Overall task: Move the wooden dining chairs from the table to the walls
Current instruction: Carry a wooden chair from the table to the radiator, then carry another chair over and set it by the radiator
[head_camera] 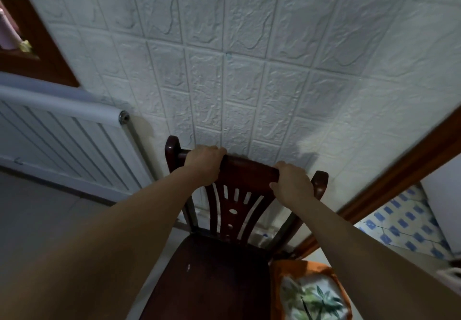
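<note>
A dark wooden dining chair (pixel 224 270) stands directly below me, its carved back toward a white embossed brick-pattern wall (pixel 249 70). My left hand (pixel 203 164) grips the left part of the chair's top rail, fingers curled over it. My right hand (pixel 291 182) grips the right part of the same rail, thumb in front. The chair back sits close to the wall; whether it touches is hidden. The seat and the slotted back splat are in plain sight, the legs are not.
A white radiator (pixel 62 130) runs along the wall at left, under a dark wooden window frame (pixel 45 40). A wooden door frame (pixel 399 177) slants at right, with blue-patterned floor tiles (pixel 404 227) beyond. An orange cushion with a palm print (pixel 311 294) lies right of the seat.
</note>
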A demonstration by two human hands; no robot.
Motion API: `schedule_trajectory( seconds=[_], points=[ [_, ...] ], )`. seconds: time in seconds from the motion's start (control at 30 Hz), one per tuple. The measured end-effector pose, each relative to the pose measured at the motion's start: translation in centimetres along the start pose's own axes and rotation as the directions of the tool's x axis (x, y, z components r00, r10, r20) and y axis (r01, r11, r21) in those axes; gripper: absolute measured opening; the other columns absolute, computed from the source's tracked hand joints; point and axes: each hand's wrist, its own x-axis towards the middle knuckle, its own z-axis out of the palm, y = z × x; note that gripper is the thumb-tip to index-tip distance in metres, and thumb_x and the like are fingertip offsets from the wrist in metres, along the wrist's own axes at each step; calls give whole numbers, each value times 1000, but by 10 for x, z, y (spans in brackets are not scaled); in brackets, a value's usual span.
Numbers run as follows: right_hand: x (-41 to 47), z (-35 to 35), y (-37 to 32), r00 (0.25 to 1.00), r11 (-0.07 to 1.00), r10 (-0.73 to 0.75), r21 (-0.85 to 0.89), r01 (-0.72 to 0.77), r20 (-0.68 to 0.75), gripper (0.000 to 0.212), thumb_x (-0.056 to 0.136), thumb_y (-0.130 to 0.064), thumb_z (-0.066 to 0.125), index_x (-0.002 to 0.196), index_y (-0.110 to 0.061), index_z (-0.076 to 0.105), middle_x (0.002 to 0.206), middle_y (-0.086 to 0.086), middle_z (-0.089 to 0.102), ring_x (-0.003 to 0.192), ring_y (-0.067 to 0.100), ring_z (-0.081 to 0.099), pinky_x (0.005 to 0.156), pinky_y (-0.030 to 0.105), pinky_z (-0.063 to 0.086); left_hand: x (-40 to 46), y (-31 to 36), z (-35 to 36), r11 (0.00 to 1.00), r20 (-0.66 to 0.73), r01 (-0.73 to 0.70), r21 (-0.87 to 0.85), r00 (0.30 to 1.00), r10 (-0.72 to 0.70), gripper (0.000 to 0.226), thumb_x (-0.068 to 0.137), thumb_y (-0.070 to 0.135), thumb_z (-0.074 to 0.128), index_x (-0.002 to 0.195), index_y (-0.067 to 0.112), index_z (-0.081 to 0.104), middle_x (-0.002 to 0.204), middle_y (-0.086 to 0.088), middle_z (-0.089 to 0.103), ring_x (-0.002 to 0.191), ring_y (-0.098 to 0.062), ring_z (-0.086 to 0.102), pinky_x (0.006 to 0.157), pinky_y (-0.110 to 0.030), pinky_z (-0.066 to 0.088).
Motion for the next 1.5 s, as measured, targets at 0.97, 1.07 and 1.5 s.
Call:
schedule_trajectory(
  seconds=[0.97,1.07,1.5],
  points=[
    [-161,-6,-279,735,831,-555,207,517,390,81,82,-41,68,144,-8,28,148,16,31,131,31,39,106,40,41,-370,-147,-67,771,67,631,-81,775,-628,67,93,33,54,151,20,23,158,-3,24,146,-23,20,115,-46,20],
    [-182,7,-333,695,796,-601,215,566,396,84,83,-41,68,147,-9,24,150,15,28,134,31,36,108,38,38,-410,-188,-64,725,31,682,-90,730,-683,68,94,31,52,153,21,19,160,-2,20,148,-22,16,115,-44,19],
    [-270,98,-553,558,699,-684,207,684,470,74,80,-43,67,138,-11,33,140,15,37,126,31,41,101,41,43,-547,-353,-20,554,92,798,-238,587,-804,65,94,18,51,152,20,21,161,1,19,150,-19,11,119,-49,13]
  ],
)
